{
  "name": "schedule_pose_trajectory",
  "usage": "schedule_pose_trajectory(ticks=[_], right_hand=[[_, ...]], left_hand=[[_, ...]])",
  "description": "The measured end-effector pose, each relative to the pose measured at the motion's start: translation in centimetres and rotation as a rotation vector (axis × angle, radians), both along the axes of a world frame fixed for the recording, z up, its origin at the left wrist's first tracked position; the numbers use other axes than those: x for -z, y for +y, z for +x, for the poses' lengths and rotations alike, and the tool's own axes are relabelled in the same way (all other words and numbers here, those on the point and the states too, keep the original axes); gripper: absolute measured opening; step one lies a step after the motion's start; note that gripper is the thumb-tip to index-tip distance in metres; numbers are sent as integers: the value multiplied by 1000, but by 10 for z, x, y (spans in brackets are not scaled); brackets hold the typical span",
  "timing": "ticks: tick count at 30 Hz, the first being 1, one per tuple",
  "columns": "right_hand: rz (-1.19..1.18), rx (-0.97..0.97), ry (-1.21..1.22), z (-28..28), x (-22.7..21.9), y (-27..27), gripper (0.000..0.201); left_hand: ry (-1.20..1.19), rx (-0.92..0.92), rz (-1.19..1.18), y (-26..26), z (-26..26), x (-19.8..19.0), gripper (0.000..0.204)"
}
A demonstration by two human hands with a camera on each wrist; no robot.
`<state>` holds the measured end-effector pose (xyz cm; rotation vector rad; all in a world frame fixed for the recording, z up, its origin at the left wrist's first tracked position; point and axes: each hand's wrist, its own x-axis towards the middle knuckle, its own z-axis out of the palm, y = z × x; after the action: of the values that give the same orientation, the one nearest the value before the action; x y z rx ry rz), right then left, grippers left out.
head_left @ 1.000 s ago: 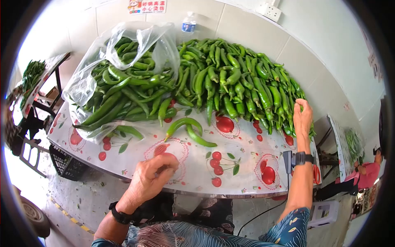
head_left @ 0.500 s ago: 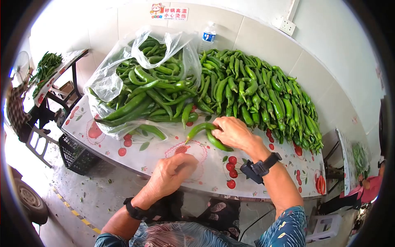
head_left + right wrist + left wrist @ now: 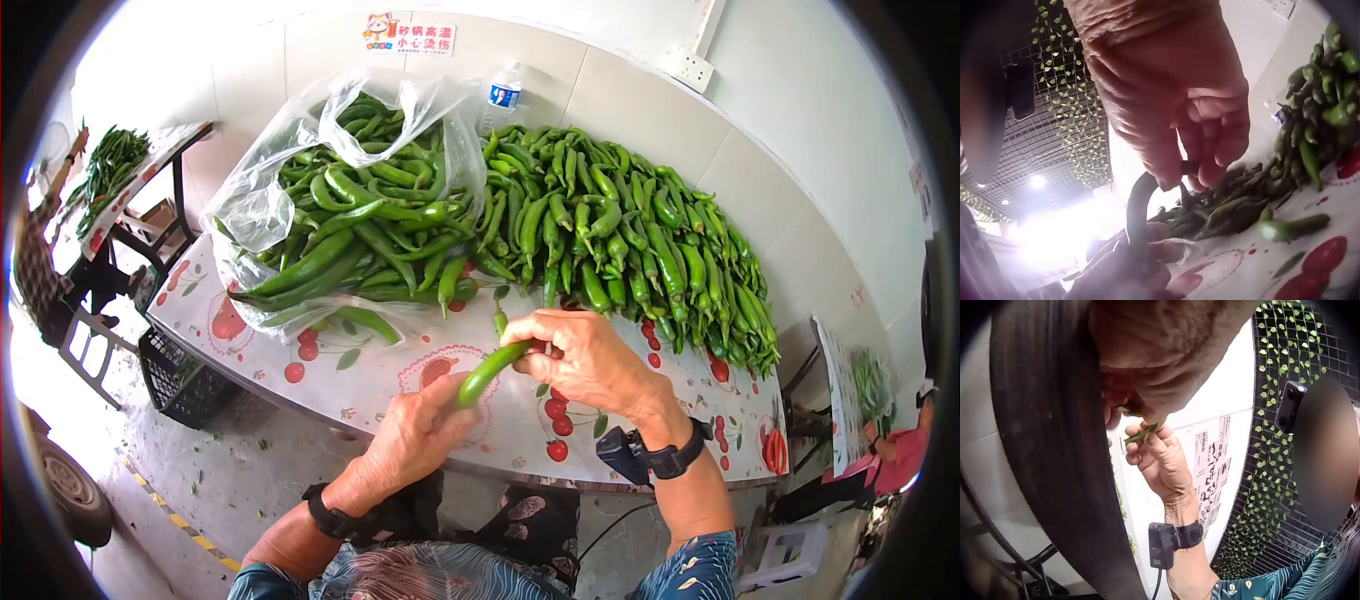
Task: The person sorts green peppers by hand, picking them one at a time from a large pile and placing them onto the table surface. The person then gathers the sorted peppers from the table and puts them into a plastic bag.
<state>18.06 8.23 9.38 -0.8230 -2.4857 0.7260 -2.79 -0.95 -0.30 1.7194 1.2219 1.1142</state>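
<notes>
1. Green pepper: the dial's centre in the head view; it is raised above the desk, slanting from 2 o'clock to 8 o'clock between both hands.
2. Right hand, at 3 o'clock: thumb and fingers pinch the pepper's upper end.
3. Left hand, at 8 o'clock: fingers curl about the lower end.
4. Second pepper, at 12 o'clock: lies on the printed tabletop, partly hidden by the right hand.
5. Clear plastic bag, at 11 o'clock: gapes around many green peppers.
6. Loose pile of peppers, between 1 and 2 o'clock: abuts the bag's peppers.
7. Labelled bottle, at 12 o'clock: stands behind the pile, near the wall.
</notes>
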Motion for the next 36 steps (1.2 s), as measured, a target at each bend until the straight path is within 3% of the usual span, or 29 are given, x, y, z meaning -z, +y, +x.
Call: schedule_pose_trajectory(ticks=[2,5,7,10,13,17,19,21,23,26,29,30,32,36], right_hand=[[66,-11,144,-5,12,1,30],[-65,251,208,-12,15,-14,33],[-113,180,183,-13,23,-23,34],[-227,141,182,-19,23,-41,30],[-156,155,272,-16,30,-47,28],[50,140,343,-15,42,-52,26],[-380,233,287,0,14,-57,24],[-402,297,552,28,14,-46,20],[-162,438,766,66,4,-28,18],[55,925,609,151,-24,-8,30],[182,1148,461,251,-18,15,30],[231,1235,432,267,-16,20,29],[345,1252,223,299,-8,36,31],[479,1344,-58,293,-6,60,32]], left_hand=[[-104,15,-21,0,1,-1,32],[-307,-24,-18,4,3,1,31],[-354,-97,-38,7,7,4,31],[-147,-183,-2,10,18,-4,28],[46,-162,178,11,24,-14,27],[-40,-56,104,11,34,-10,24],[32,-45,33,6,31,-19,26],[137,-42,75,2,24,-25,31],[180,-81,200,-2,17,-16,35],[213,-125,339,-1,2,-3,30],[288,-110,321,-2,-2,-1,29],[321,-102,411,-1,3,-5,27],[366,-88,459,1,9,-6,26],[407,-88,506,1,11,-5,25]])
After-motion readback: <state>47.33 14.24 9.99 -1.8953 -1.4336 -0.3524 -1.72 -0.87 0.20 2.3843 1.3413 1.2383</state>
